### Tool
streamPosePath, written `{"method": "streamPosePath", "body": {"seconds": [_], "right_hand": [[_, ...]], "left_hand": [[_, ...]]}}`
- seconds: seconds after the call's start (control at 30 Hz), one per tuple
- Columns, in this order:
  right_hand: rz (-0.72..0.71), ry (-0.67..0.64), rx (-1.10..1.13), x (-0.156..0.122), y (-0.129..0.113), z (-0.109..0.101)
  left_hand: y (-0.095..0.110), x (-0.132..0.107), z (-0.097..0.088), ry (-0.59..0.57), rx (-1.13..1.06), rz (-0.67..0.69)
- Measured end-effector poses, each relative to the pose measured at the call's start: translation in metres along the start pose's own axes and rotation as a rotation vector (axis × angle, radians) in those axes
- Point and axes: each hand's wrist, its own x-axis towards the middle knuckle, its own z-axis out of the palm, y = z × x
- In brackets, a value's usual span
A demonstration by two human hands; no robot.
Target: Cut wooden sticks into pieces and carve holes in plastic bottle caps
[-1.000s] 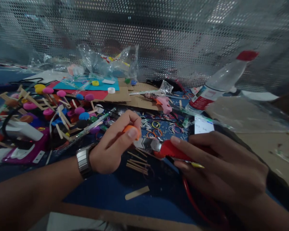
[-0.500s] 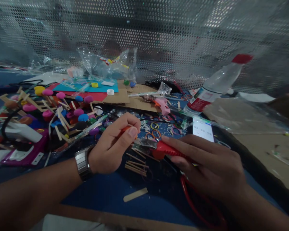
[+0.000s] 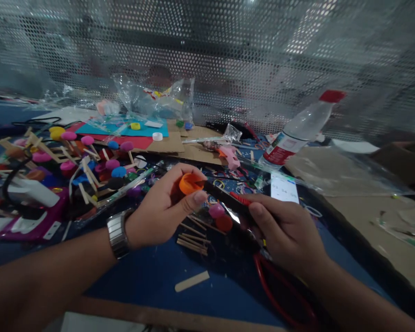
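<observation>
My left hand (image 3: 162,207) pinches an orange bottle cap (image 3: 191,183) between thumb and fingers, its hollow side turned up. In my right hand (image 3: 287,230) is a red utility knife (image 3: 240,198). Its dark, narrow front end reaches the right rim of the cap; whether it cuts in or only touches, I cannot tell. Beneath the hands, a pink cap (image 3: 216,210) and a red-orange cap (image 3: 224,223) lie on the blue table (image 3: 138,281). A red looped handle (image 3: 283,295), like that of scissors, shows below my right hand.
Thin wooden sticks (image 3: 193,244) and one flat craft stick (image 3: 192,281) lie in front. To the left is a heap of sticks with coloured caps (image 3: 90,161) and a purple device (image 3: 38,216). A clear bottle (image 3: 293,133) leans at right near a phone (image 3: 283,186).
The orange cap has turned up into view in my left hand. My right hand has rolled the knife over and shifted slightly left, its front end now at the cap's rim.
</observation>
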Motion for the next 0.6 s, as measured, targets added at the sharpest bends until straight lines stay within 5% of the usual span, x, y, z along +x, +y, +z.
{"method": "streamPosePath", "body": {"seconds": [0.27, 0.6], "right_hand": [[0.24, -0.089, 0.266, -0.001, -0.002, 0.004], [0.528, -0.315, 0.604, 0.004, -0.012, 0.002]], "left_hand": [[-0.005, 0.002, 0.003, -0.022, -0.311, -0.106], [-0.006, 0.001, 0.004, -0.043, -0.388, -0.127]]}}
